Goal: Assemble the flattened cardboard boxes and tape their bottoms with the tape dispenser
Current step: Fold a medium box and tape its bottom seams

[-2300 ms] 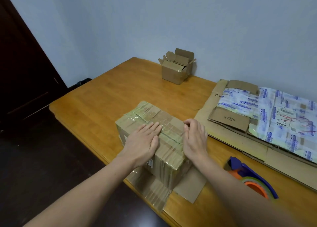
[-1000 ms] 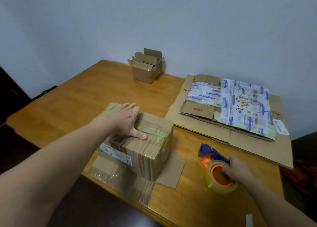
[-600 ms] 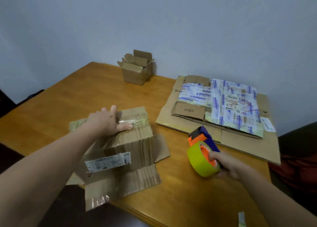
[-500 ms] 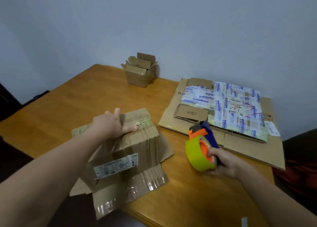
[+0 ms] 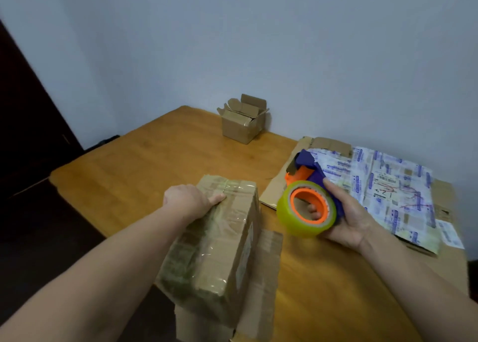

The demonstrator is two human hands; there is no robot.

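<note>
Left hand: the left hand is gripping the far top edge of the brown, tape-covered cardboard box, with the thumb lying flat on the top face and the other fingers curling over the left side, out of sight
Box: the cardboard box is standing at the near edge of the tabletop of the wooden table, with its loose flaps spreading out beneath it and hanging past that edge
Right hand: the right hand is holding the blue and orange tape dispenser with its yellowish roll, its fingers wrapping the blue handle and one fingertip showing through the orange core
Dispenser: the tape dispenser is hanging clear of the tabletop, just right of the cardboard box
Flat stock: a large flattened cardboard sheet patched with white-and-blue printed tape is lying along the right edge
Far edge: a small open cardboard carton is sitting there, flaps up
</note>
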